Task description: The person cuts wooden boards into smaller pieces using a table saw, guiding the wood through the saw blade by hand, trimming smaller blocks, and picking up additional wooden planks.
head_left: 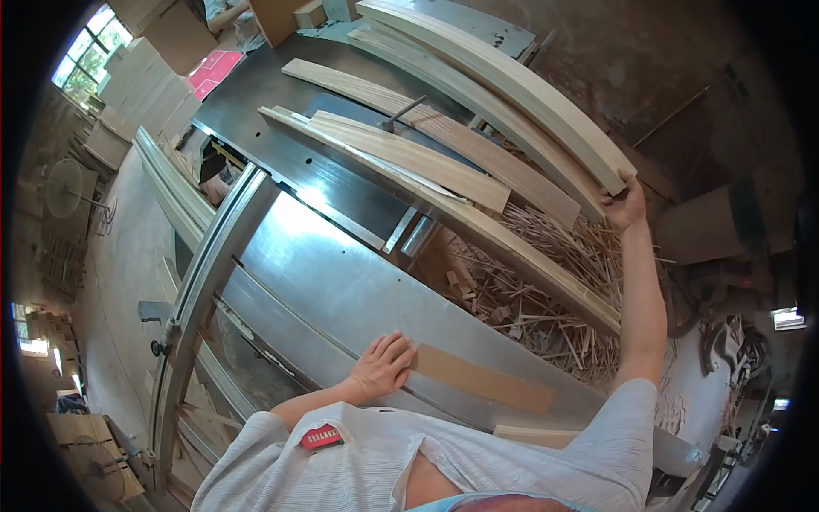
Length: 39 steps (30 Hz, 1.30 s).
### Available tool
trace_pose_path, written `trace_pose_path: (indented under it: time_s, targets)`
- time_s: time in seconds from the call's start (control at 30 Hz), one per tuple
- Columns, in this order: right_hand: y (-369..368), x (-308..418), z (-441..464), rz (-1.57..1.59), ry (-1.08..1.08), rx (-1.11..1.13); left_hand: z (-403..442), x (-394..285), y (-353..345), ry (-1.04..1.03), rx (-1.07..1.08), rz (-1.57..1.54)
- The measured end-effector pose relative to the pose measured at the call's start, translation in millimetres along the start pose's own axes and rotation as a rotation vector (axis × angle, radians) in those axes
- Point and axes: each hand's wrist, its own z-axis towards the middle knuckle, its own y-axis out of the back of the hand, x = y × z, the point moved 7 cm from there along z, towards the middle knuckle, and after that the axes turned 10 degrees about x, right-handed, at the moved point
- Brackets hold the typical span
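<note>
My right hand (625, 205) reaches far out to the right. Its fingers are closed around the near end of a long pale wooden board (512, 77), which lies at the back beside another long wooden board (486, 111). My left hand (384, 367) rests on the metal machine table (299, 256), palm down and fingers laid out on the surface. Its fingertips meet the left end of a flat brown strip (482, 378). Between my hands runs a long wooden rail (461, 222), with shorter wooden boards (418, 158) behind it.
Wood offcuts and thin scraps (546, 299) are heaped beyond the table edge. A metal sliding rail (200, 256) stands at left. A metal rod (408, 111) sticks up among the boards. Stacked panels (149, 85) and part of another person (229, 17) show at the back.
</note>
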Motion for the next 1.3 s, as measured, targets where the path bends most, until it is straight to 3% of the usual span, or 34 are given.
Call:
trace_pose_path:
  time_s: [0.17, 0.23, 0.27, 0.37, 0.47, 0.53, 0.6, 0.67, 0.83, 0.87, 0.93, 0.97, 1.03, 1.13, 1.23, 1.3]
  targets:
    - [-85.6, -52.3, -69.6, 0.017, 0.030, -0.068, -2.2, 1.4, 6.5, -0.028, -0.047, -0.012]
    - [-139.6, -76.8, -106.8, 0.007, 0.046, -0.112, -2.5, 14.0, 5.5, -0.014, -0.060, -0.302]
    - [-151.1, -95.0, -113.5, -0.008, 0.034, -0.088, 2.1, 15.6, 3.8, -0.025, -0.073, -0.302]
    - [-190.6, -151.3, -132.1, 0.004, 0.059, -0.088, 36.2, 43.0, 30.0, 0.159, -0.357, -0.869]
    - [-246.8, -201.6, -166.2, 0.018, 0.091, -0.092, 112.1, 56.3, 106.5, 0.295, -0.545, -1.526]
    - [-279.0, -233.2, -179.7, 0.015, 0.064, -0.040, 143.7, 62.7, 145.1, 0.368, -0.339, -1.840]
    - [-305.4, -262.7, -195.7, -0.006, 0.016, 0.027, 163.8, 66.0, 156.8, 0.163, -0.123, -1.991]
    - [-321.4, -279.2, -200.9, -0.073, 0.032, 0.140, 150.4, 73.9, 171.6, 0.261, -0.190, -1.798]
    - [-287.3, -308.8, -213.1, -0.320, -0.401, 0.644, 108.5, 105.8, 162.1, 0.261, -0.290, -1.753]
    - [-267.1, -320.0, -199.2, -0.542, -0.449, 0.621, 98.2, 105.1, 166.3, 0.240, -0.281, -1.728]
    - [-290.9, -315.1, -179.4, -0.466, -0.439, 0.476, 69.3, 88.0, 179.9, 0.193, -0.252, -1.681]
    - [-323.0, -307.4, -170.7, -0.337, -0.380, 0.612, 55.6, 78.9, 179.7, 0.198, -0.238, -1.685]
    - [-354.1, -300.7, -142.4, -0.100, -0.462, 0.573, 24.8, 72.1, 172.8, 0.326, -0.295, -1.542]
    - [-395.6, -317.1, -71.3, 0.039, -0.340, 0.717, -23.9, 77.9, 134.1, 0.475, -0.281, -1.300]
    - [-410.0, -341.1, -70.5, -0.074, -0.303, 0.468, -96.7, 71.4, 143.0, 0.462, -0.197, -1.270]
    - [-427.3, -346.5, -84.6, -0.033, -0.272, 0.452, -142.2, 80.0, 125.6, 0.425, -0.152, -1.207]
